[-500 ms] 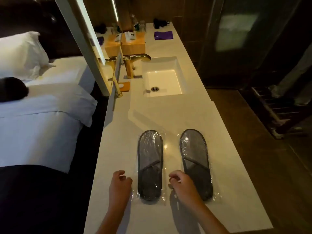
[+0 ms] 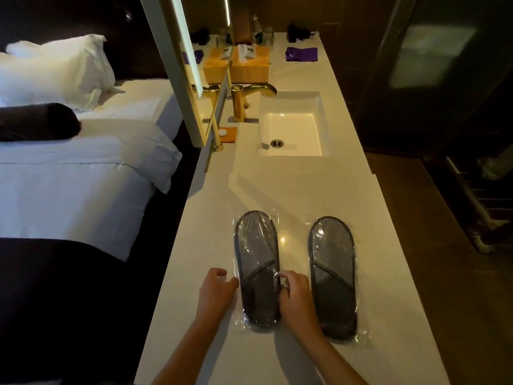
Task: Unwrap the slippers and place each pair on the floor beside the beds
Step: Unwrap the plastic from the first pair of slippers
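Two packs of dark grey slippers in clear plastic wrap lie side by side on the white counter (image 2: 388, 301). The left pack (image 2: 256, 245) has a hand at each side of its heel end. My left hand (image 2: 216, 295) is at its left edge with curled fingers touching the plastic. My right hand (image 2: 295, 298) pinches the plastic at the pack's right edge. The right pack (image 2: 331, 268) lies untouched just right of my right hand.
A sink (image 2: 294, 134) with a gold tap (image 2: 241, 101) is set in the counter beyond the slippers. A wooden box (image 2: 249, 65) and a purple cloth (image 2: 301, 54) sit farther back. A white bed (image 2: 69, 176) is left of the counter, dark wood floor (image 2: 430, 245) to the right.
Both hands have moved inward onto the left slipper pack; my right hand now pinches its plastic at the right edge.
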Demonstrator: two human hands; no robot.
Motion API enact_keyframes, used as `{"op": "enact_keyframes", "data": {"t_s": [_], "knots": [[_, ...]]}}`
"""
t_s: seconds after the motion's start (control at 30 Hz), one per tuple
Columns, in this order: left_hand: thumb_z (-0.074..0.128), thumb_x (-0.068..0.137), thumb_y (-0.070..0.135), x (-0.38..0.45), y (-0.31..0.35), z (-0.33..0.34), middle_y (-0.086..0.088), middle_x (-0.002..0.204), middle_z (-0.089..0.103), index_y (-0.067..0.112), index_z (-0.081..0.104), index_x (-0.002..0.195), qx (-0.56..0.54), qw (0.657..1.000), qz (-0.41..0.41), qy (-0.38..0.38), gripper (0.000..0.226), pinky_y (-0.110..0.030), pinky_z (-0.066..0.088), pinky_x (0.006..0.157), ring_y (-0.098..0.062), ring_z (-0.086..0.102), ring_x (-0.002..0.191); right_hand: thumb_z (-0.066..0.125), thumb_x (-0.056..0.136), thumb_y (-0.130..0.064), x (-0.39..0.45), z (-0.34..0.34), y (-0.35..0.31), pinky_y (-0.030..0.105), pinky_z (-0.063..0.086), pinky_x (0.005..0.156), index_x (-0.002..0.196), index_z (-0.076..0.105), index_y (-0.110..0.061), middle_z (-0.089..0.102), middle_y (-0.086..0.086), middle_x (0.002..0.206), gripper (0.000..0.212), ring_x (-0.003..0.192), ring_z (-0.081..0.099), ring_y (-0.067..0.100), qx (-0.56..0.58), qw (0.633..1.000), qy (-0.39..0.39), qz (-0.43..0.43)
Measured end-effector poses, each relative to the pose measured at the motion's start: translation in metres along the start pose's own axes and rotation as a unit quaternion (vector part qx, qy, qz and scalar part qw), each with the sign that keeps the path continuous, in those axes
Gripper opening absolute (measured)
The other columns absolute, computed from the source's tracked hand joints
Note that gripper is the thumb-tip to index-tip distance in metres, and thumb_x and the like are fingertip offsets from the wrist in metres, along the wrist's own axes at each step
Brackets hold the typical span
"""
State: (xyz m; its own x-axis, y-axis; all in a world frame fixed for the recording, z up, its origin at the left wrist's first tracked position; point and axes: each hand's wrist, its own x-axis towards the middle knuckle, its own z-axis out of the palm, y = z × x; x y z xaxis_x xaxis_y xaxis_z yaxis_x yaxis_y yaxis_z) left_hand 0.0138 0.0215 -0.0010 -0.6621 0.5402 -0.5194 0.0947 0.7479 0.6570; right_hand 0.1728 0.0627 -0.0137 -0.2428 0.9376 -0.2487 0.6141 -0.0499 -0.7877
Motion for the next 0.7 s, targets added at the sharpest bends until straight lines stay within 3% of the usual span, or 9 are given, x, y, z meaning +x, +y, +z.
{"op": "enact_keyframes", "data": {"t_s": [0.1,0.2,0.37,0.53,0.7], "knots": [[0.069,0.078,0.036,0.006,-0.004,-0.002,-0.01,0.11,0.068,0.017,0.06,0.113,-0.001,0.999,-0.01,-0.05,0.041,-0.048,0.058,0.089,-0.027,0.068,0.098,0.051,0.096,-0.014,0.001,0.001,0.0,0.012,0.045,0.08,0.117,0.057,-0.022,0.054,-0.001,0.115,0.023,0.097,0.053,0.006,0.045,0.999,-0.02,0.021],[0.069,0.065,0.042,0.007,-0.007,0.002,-0.005,0.097,0.071,0.022,0.063,0.1,-0.02,0.998,-0.005,-0.052,0.041,-0.048,0.06,0.082,-0.024,0.07,0.088,0.054,0.095,-0.015,-0.001,0.003,-0.003,0.014,0.048,0.079,0.117,0.057,-0.025,0.06,-0.002,0.113,0.025,0.1,0.059,0.005,0.093,0.995,-0.019,0.032],[0.072,0.086,0.018,-0.004,0.001,-0.007,-0.011,0.074,0.072,0.005,0.073,0.086,-0.11,0.986,-0.002,-0.122,0.013,-0.029,0.054,0.054,-0.016,0.065,0.058,0.055,0.092,-0.003,-0.004,-0.003,-0.014,0.021,0.058,0.072,0.107,0.061,-0.029,0.068,-0.002,0.106,0.031,0.096,0.067,0.011,0.201,0.977,-0.016,0.072],[0.069,0.088,0.009,-0.006,0.001,-0.015,-0.024,0.085,0.076,-0.005,0.068,0.096,-0.221,0.951,-0.058,-0.207,0.016,-0.047,0.06,0.076,-0.036,0.074,0.079,0.055,0.093,-0.003,-0.013,-0.021,-0.036,0.013,0.055,0.058,0.108,0.067,-0.016,0.067,0.006,0.105,0.023,0.089,0.067,0.011,0.28,0.954,-0.043,0.094],[0.066,0.089,0.003,-0.02,0.009,-0.025,-0.029,0.099,0.075,-0.008,0.061,0.111,-0.315,0.918,-0.044,-0.236,0.025,-0.046,0.061,0.074,-0.042,0.074,0.09,0.065,0.09,-0.019,-0.024,-0.044,-0.038,0.039,0.061,0.083,0.106,0.071,-0.033,0.073,0.003,0.105,0.022,0.096,0.072,0.019,0.298,0.942,-0.13,0.086]]}}
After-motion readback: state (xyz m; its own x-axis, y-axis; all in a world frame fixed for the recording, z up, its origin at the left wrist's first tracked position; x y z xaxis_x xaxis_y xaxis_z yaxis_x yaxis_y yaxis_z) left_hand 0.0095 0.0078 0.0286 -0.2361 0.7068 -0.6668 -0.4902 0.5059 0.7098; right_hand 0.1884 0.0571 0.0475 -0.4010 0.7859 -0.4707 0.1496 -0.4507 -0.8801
